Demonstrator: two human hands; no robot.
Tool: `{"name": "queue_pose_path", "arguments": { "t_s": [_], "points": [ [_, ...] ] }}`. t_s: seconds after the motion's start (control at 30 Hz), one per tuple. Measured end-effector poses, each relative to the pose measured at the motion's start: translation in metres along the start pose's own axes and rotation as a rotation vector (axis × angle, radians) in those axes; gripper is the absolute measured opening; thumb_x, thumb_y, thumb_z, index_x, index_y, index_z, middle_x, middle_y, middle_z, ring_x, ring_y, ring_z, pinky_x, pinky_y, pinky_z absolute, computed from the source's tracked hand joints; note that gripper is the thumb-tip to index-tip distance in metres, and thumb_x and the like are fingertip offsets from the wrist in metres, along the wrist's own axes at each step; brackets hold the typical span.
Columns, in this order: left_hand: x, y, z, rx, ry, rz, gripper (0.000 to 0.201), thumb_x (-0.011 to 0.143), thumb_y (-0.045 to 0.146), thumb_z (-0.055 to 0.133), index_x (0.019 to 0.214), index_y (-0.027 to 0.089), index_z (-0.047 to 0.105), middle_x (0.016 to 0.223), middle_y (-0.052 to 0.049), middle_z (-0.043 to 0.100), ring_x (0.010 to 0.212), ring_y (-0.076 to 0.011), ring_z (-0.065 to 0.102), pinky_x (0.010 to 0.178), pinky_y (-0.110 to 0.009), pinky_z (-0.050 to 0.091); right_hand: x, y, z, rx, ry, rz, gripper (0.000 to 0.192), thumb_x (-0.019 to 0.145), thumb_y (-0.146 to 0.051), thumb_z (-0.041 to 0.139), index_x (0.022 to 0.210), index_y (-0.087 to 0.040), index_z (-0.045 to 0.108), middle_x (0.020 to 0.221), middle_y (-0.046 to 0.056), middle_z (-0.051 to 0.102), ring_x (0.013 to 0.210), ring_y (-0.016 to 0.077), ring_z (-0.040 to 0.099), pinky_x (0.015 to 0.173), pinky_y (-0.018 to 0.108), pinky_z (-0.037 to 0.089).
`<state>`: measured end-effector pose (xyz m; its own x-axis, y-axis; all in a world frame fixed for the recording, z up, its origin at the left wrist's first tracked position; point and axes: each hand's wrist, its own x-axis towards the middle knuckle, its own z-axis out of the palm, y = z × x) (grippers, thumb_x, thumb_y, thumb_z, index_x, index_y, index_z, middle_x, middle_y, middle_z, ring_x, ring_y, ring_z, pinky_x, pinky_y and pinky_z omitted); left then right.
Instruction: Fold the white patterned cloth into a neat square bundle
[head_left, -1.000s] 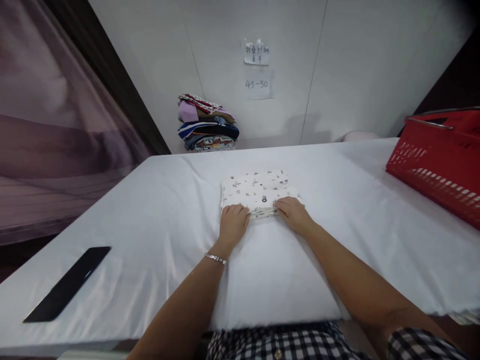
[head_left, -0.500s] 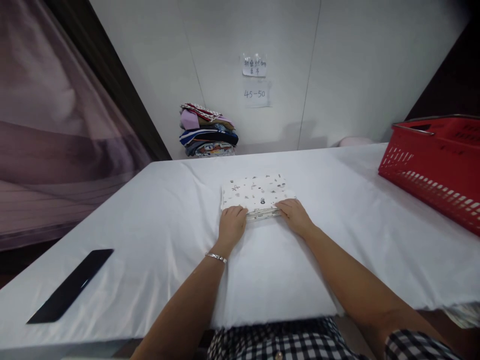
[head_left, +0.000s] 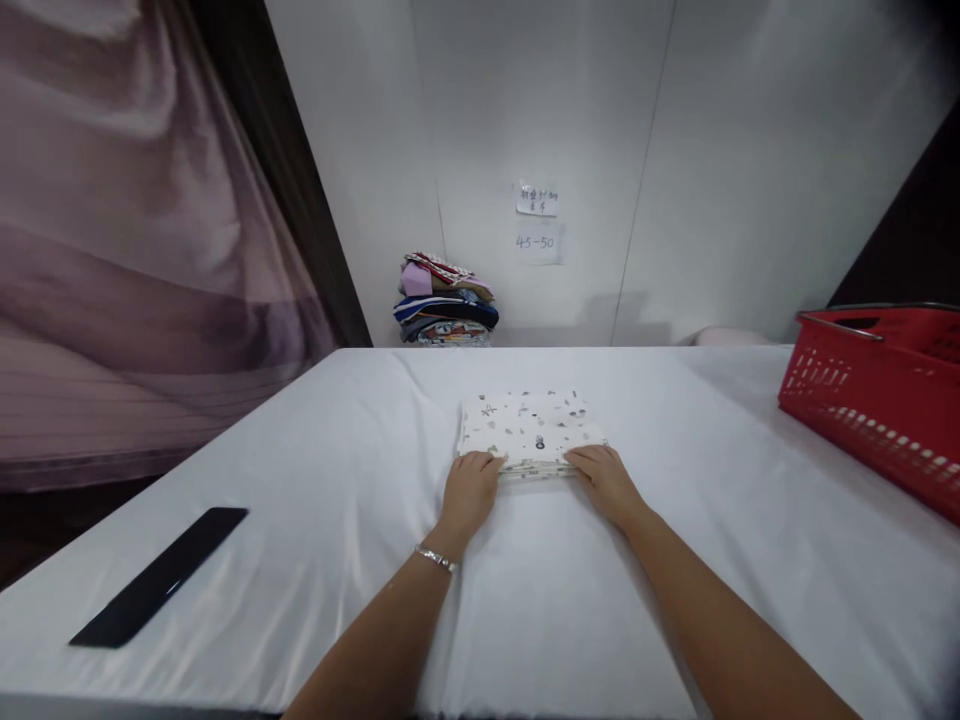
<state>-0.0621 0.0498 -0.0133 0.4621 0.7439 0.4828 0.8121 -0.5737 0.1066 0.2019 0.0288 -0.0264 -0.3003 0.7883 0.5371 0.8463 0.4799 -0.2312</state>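
Note:
A folded white cloth [head_left: 531,425] with small dark printed motifs lies flat on the white-covered table [head_left: 300,450], its layers showing along the near edge. At its near left corner my left hand [head_left: 472,488] grips that edge, thumb toward the middle and fingers closed over the side. My right hand [head_left: 606,482] pinches the near right corner in the same way. Parts of the cloth's two near corners are hidden beneath the fingers. A silver bracelet [head_left: 436,557] circles my left wrist.
A long flat black object [head_left: 161,580] lies at the table's left. Beyond the far edge stands a stack of folded fabrics [head_left: 446,305] by the wall. A red plastic basket [head_left: 870,390] sits at the right. Paper signs [head_left: 538,242] hang on the wall; a pinkish curtain [head_left: 150,250] hangs left.
The camera view has tilted up, so everything sits lower in the picture. Both hands keep their hold on the near corners of the cloth, which has not visibly moved on the table.

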Motion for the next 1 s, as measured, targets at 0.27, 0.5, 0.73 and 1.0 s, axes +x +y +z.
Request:
{"name": "queue_pose_path", "arguments": {
  "t_s": [0.27, 0.5, 0.73, 1.0],
  "points": [
    [-0.001, -0.002, 0.0, -0.012, 0.03, -0.016, 0.027, 0.079, 0.009, 0.051, 0.098, 0.022, 0.064, 0.092, -0.005, 0.062, 0.092, -0.0214, 0.053, 0.082, -0.038, 0.041, 0.001, -0.006, -0.002, -0.005, 0.038, -0.009, 0.032, 0.089, -0.016, 0.041, 0.113, -0.024, 0.06, 0.112, 0.007, 0.064, 0.105, 0.0224, 0.055, 0.092, 0.046, 0.039],
    [-0.002, 0.001, -0.004, -0.047, 0.006, -0.043, 0.025, 0.077, 0.009, 0.053, 0.095, 0.023, 0.065, 0.091, -0.005, 0.062, 0.091, -0.0208, 0.054, 0.081, -0.038, 0.041, -0.002, 0.001, 0.002, 0.061, -0.008, 0.006, 0.033, 0.087, -0.018, 0.042, 0.111, -0.026, 0.063, 0.111, 0.005, 0.065, 0.103, 0.0225, 0.058, 0.089, 0.045, 0.043],
    [-0.004, -0.01, -0.004, -0.326, 0.216, -0.247, 0.017, 0.083, 0.027, 0.053, 0.093, 0.021, 0.065, 0.097, -0.004, 0.062, 0.097, -0.0176, 0.055, 0.088, -0.035, 0.042, -0.006, 0.015, 0.002, 0.234, 0.235, 0.298, 0.036, 0.085, -0.042, 0.046, 0.108, -0.021, 0.065, 0.12, 0.009, 0.059, 0.113, 0.0256, 0.051, 0.098, 0.047, 0.038],
    [-0.006, -0.031, 0.002, -0.466, 0.186, -0.704, 0.035, 0.078, 0.032, 0.056, 0.109, 0.016, 0.056, 0.105, -0.009, 0.059, 0.072, -0.0142, 0.059, 0.074, -0.033, 0.048, -0.008, 0.028, -0.001, 0.387, 0.154, 0.783, 0.059, 0.075, -0.054, 0.051, 0.12, -0.016, 0.058, 0.119, 0.012, 0.059, 0.104, 0.0285, 0.057, 0.088, 0.041, 0.045]
  ]
}}
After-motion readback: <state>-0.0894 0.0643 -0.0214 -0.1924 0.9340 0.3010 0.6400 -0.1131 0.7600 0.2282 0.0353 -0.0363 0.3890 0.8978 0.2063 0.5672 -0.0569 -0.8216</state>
